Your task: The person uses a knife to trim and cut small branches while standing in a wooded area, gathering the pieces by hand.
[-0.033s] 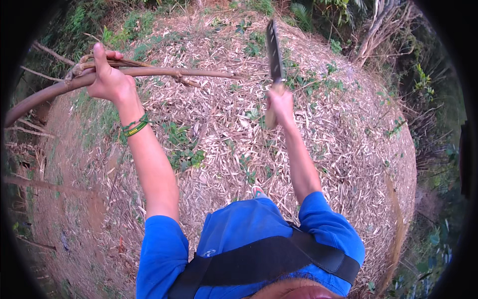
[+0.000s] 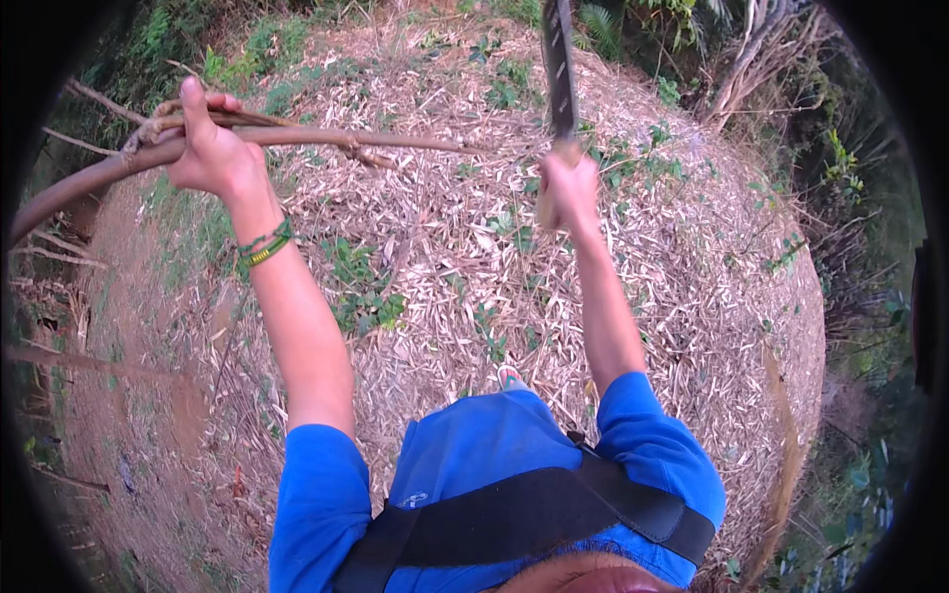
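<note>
My left hand (image 2: 219, 158), a green woven bracelet at its wrist, holds a long brown branch (image 2: 346, 137). Its thumb points up and the other fingers are partly hidden around the wood. From the left rim the branch runs past my hand to a cut-looking end at mid-picture, with thinner side shoots along it. The light-coloured handle of a machete (image 2: 561, 84) is clasped in my right hand (image 2: 570, 190). Its dark, spotted blade stands upright, to the right of the branch's end and apart from it.
Dry leaf litter (image 2: 455, 267) covers the sloping ground, dotted with low green plants (image 2: 361, 287). A tangle of bare stems (image 2: 746, 64) stands at far right. More thin branches (image 2: 74, 252) lie by the left rim. A sandalled foot (image 2: 509, 378) shows below.
My right hand and the machete have moved up and slightly right, the blade tip reaching the top of the picture. My left hand and the branch have shifted slightly left.
</note>
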